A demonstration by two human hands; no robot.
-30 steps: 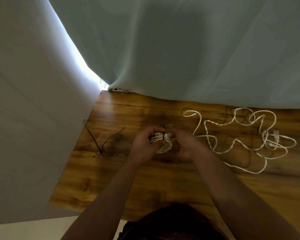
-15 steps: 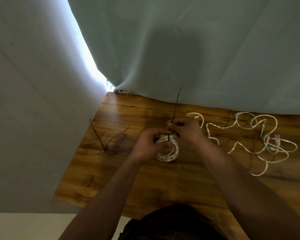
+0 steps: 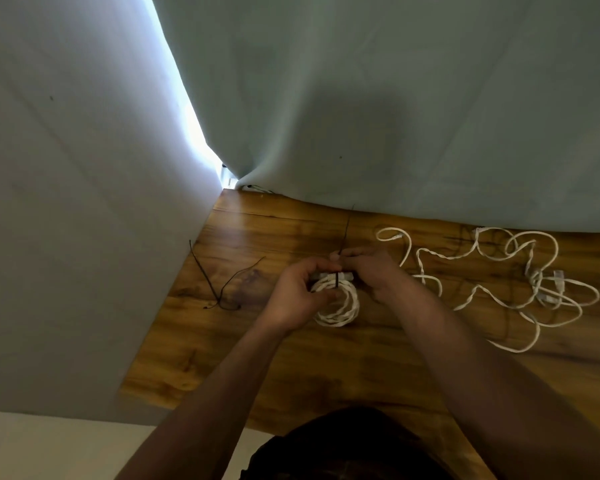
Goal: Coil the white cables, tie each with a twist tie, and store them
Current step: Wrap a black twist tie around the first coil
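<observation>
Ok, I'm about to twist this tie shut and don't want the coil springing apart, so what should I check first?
1. Coil secured: left hand grips the coiled cable: ok.
2. Tie placed: twist tie crosses the coil's top: ok.
3. Tie end held: right hand pinches it, tail pointing up: ok.
4. Second tie end caught: hidden by fingers: cannot tell.
5. Spare ties on the table for later: ok.
6. Loose cable coiled: not ok.
</observation>
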